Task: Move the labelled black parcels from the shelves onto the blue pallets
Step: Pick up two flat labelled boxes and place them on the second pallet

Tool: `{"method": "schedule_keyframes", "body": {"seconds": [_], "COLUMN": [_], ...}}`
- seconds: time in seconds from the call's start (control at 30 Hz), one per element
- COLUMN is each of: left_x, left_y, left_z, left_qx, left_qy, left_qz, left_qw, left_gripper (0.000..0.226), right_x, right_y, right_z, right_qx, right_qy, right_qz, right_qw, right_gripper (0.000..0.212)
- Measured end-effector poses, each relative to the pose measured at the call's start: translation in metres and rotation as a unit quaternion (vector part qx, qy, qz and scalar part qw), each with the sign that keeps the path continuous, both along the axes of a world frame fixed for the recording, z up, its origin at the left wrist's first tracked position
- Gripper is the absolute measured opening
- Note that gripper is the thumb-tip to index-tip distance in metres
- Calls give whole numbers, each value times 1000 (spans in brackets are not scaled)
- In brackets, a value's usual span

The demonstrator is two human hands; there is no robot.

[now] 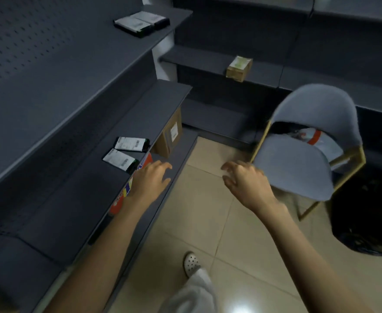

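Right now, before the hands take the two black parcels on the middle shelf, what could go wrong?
1. The near parcel lies at the front edge of the shelf; the open left hand beside it might nudge it off onto the floor.
2. The chair stands close to the right hand; turning away with parcels could bump it.
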State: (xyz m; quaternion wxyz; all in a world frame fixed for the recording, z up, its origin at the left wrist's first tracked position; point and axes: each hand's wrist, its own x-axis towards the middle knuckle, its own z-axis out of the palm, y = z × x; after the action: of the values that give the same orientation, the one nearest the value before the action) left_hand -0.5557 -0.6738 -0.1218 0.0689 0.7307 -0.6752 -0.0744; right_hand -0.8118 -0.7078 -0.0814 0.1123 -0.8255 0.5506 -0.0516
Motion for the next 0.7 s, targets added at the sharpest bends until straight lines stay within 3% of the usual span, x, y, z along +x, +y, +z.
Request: {"method": "schedule_keyframes", "body": {"seconds": [0.37,0.7], "left_x": [84,125], "left_y": [-87,-108], "left_z": [-25,-91], "left_qx": [17,100], "left_qy": [46,64], "left_qz": [151,387], "left_qw": [987,914], "left_gripper": [28,50], "right_x": [131,254], "right_y": [-162,-252], "right_z": [-34,-130], "right_qx": [39,160], "right_qy": [40,41], "right_qz": [132,273], "right_qw": [990,948], "right_gripper": [32,40]}}
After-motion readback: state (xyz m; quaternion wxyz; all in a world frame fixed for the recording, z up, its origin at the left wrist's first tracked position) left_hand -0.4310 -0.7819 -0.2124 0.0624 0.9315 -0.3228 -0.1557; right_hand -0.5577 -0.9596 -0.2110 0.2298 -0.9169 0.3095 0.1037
